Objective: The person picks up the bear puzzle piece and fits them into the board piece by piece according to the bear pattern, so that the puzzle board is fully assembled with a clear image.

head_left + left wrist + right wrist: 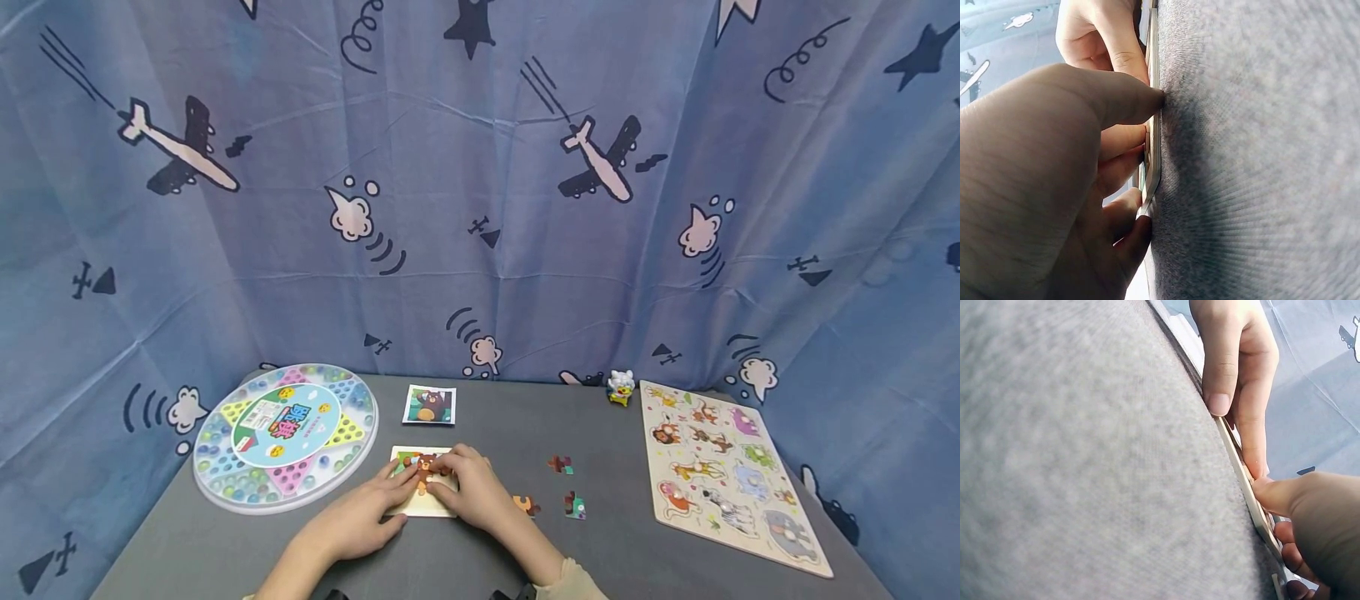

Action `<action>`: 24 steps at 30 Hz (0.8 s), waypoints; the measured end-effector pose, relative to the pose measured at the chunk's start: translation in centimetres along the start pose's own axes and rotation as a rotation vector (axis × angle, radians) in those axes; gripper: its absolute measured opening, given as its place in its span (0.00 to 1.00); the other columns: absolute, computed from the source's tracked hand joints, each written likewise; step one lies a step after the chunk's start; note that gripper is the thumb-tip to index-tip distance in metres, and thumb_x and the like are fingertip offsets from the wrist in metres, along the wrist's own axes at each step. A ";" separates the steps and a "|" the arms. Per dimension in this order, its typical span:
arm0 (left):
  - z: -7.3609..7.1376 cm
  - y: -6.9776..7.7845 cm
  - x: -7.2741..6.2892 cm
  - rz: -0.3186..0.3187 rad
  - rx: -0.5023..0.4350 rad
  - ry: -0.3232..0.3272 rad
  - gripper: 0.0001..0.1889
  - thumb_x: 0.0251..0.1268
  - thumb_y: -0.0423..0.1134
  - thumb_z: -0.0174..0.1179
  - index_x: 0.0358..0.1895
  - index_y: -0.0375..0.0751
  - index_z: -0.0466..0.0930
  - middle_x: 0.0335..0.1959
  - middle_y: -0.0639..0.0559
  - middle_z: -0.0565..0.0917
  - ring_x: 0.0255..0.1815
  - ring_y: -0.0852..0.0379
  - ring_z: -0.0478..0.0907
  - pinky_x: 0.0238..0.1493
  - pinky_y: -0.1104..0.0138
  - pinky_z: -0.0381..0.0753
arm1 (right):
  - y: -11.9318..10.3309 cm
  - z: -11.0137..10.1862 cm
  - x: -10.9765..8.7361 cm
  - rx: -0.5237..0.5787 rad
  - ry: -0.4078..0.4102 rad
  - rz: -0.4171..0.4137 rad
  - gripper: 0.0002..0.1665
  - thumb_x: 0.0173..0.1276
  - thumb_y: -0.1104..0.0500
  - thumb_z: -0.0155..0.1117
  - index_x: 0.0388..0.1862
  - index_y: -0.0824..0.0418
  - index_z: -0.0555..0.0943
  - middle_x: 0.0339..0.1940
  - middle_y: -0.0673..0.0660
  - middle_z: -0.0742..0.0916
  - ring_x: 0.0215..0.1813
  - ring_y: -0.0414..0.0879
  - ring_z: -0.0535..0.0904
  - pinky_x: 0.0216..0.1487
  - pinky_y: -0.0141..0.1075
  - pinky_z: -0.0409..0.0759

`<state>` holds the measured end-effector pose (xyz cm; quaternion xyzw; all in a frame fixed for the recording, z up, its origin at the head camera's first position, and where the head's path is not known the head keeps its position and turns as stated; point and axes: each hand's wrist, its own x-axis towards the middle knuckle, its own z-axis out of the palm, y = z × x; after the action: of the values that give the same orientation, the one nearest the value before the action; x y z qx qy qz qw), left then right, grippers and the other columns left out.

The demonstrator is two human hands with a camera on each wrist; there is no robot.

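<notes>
A small wooden puzzle board (408,504) with a brown bear picture (424,464) lies flat before me under both hands. My left hand (363,512) rests at its left side, fingers stretched over the picture. In the left wrist view, the left thumb (1138,97) is down at the board's near edge. My right hand (472,487) comes in from the right with bent fingers over the bear, thumb lower on the board. The right wrist view puts the right thumb (1275,494) against the left index fingertip. Whether the right fingers pinch a piece, I cannot tell.
Loose jigsaw pieces (575,505) lie right of the board. Behind it is a bear picture card (430,419). A round marble game box (367,442) stands left; a wooden animal puzzle (693,517) lies right, near a small figurine (620,387). A patterned curtain (480,275) hangs behind the table.
</notes>
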<state>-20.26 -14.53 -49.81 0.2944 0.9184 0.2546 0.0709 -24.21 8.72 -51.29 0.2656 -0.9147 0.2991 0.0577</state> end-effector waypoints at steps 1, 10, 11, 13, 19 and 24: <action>0.0 0.0 0.0 0.001 -0.001 0.000 0.32 0.76 0.41 0.64 0.79 0.39 0.69 0.83 0.47 0.66 0.85 0.34 0.54 0.77 0.37 0.65 | 0.0 0.0 0.0 0.003 0.000 -0.001 0.13 0.70 0.51 0.76 0.49 0.55 0.90 0.40 0.46 0.84 0.44 0.38 0.77 0.44 0.35 0.71; -0.1 0.1 -0.1 0.000 -0.014 -0.002 0.32 0.77 0.41 0.63 0.79 0.38 0.69 0.83 0.47 0.65 0.86 0.34 0.53 0.77 0.36 0.64 | 0.1 0.0 -0.1 0.025 -0.006 -0.007 0.12 0.71 0.51 0.76 0.49 0.52 0.91 0.41 0.45 0.85 0.43 0.37 0.76 0.43 0.34 0.69; -0.1 0.1 -0.1 -0.001 -0.014 -0.002 0.32 0.77 0.41 0.63 0.79 0.38 0.69 0.83 0.47 0.66 0.86 0.34 0.53 0.77 0.36 0.64 | 0.1 0.0 0.0 0.024 -0.008 -0.007 0.12 0.71 0.51 0.76 0.50 0.52 0.91 0.41 0.45 0.85 0.43 0.37 0.76 0.43 0.34 0.69; -0.2 0.1 -0.1 -0.005 -0.016 -0.004 0.32 0.77 0.42 0.63 0.79 0.39 0.69 0.83 0.47 0.66 0.86 0.34 0.53 0.77 0.36 0.64 | 0.1 0.0 0.0 0.021 -0.010 -0.005 0.12 0.71 0.51 0.76 0.50 0.52 0.91 0.41 0.45 0.85 0.42 0.36 0.76 0.43 0.34 0.69; -0.1 0.0 -0.1 -0.007 -0.017 -0.004 0.31 0.77 0.42 0.63 0.79 0.40 0.70 0.83 0.48 0.66 0.85 0.35 0.54 0.77 0.36 0.64 | 0.0 0.0 0.0 0.010 -0.012 -0.005 0.12 0.71 0.51 0.76 0.49 0.53 0.91 0.40 0.46 0.84 0.42 0.36 0.75 0.43 0.34 0.69; -0.1 0.0 -0.1 0.011 -0.014 0.009 0.30 0.78 0.41 0.61 0.79 0.39 0.70 0.83 0.48 0.66 0.85 0.35 0.55 0.77 0.36 0.64 | 0.0 -0.6 0.0 0.044 0.015 -0.041 0.13 0.71 0.54 0.76 0.50 0.57 0.90 0.40 0.50 0.86 0.41 0.39 0.78 0.43 0.32 0.76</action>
<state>-20.23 -14.62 -49.73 0.2980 0.9153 0.2625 0.0674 -24.26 9.06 -50.84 0.2830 -0.9018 0.3202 0.0649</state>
